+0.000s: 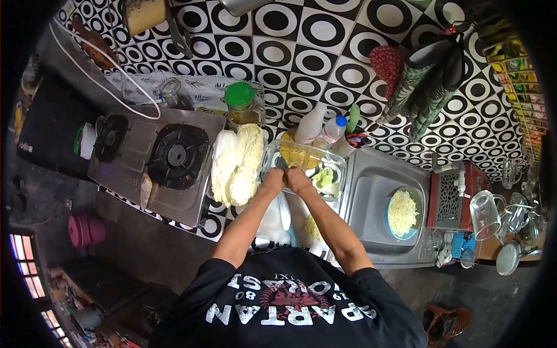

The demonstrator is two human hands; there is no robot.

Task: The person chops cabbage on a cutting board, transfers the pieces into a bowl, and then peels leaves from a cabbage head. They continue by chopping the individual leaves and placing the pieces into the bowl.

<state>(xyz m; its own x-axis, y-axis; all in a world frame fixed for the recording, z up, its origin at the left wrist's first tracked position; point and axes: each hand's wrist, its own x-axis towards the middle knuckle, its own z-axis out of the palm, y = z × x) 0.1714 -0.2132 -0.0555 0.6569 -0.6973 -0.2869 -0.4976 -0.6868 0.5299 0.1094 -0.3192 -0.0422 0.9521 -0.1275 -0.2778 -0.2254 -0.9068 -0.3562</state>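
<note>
My left hand (275, 179) and my right hand (297, 179) are close together at the near side of a clear rectangular container (343, 180). The fingers of both are curled in, around a small dark thing (281, 165) whose kind I cannot make out. Green-white leaf scraps (324, 178) lie in the container's right part, and something yellow (295, 155) shows at its back. Below my hands, a knife (284, 211) rests on a pale board (270, 223) beside some shredded cabbage (312, 227). Pale napa cabbages (249, 148) lie to the left.
A two-burner gas stove (133, 165) stands left, with a green-lidded jar (239, 95) behind. Bottles (331, 132) stand behind the container. To the right, a sink (368, 197) holds a blue bowl (390, 229) of shredded cabbage, near a red speaker-like box (449, 200) and a glass pitcher (484, 214).
</note>
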